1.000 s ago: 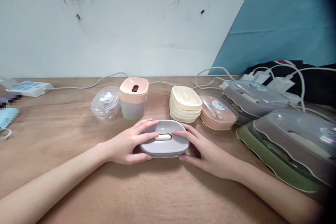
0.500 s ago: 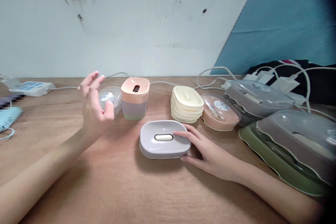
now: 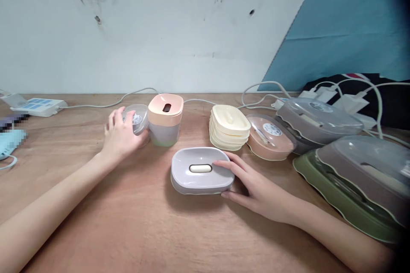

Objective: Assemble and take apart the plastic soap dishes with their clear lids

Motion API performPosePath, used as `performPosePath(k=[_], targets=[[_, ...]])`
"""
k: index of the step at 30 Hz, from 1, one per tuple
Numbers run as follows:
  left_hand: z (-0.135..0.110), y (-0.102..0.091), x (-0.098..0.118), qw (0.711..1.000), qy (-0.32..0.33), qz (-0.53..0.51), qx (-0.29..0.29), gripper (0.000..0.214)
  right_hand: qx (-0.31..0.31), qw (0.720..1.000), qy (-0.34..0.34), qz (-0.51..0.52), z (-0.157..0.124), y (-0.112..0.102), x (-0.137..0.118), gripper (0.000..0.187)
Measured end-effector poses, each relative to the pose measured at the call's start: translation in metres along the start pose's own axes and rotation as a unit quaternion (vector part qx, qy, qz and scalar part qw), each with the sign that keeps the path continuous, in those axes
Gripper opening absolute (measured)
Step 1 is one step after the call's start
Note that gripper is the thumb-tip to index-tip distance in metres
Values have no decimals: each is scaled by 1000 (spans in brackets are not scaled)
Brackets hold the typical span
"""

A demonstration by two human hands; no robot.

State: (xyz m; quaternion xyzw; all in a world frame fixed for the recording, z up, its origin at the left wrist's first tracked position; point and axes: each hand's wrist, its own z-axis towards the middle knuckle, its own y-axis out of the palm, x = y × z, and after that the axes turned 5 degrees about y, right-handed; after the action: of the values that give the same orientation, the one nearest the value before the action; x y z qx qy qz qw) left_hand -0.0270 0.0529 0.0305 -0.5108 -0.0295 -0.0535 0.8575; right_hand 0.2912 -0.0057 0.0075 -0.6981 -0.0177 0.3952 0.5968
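A grey soap dish with a slot in its middle lies on the wooden table in front of me. My right hand rests against its right side, fingers stretched along the rim and base. My left hand is farther back on the left, its fingers curled over a stack of clear plastic lids bearing a round sticker. Just right of that stack stands a tall pile of dishes with a peach one on top.
Behind the grey dish sit a stack of cream dishes and a peach dish under a clear lid. Large grey-lidded trays and a green one fill the right. A power strip and cables lie along the back wall.
My left hand let go of the grey dish, rose, then came down onto the clear lids at the back left. The right hand stayed on the dish.
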Motion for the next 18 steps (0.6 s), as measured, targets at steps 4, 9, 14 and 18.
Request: performPosePath(k=[4, 9, 14, 18], targets=[[3, -7, 1, 996, -57, -23, -65, 66, 0, 1000, -2, 1, 0, -1, -1, 50], [5, -7, 1, 997, -64, -39, -31, 58, 0, 1000, -1, 3, -1, 0, -1, 50], [7, -8, -7, 983, 10, -136, 123, 64, -4, 1000, -2, -7, -2, 0, 1, 49], [-7, -11, 5, 911, 206, -247, 260, 79, 6, 1000, -6, -6, -2, 3, 4, 67]])
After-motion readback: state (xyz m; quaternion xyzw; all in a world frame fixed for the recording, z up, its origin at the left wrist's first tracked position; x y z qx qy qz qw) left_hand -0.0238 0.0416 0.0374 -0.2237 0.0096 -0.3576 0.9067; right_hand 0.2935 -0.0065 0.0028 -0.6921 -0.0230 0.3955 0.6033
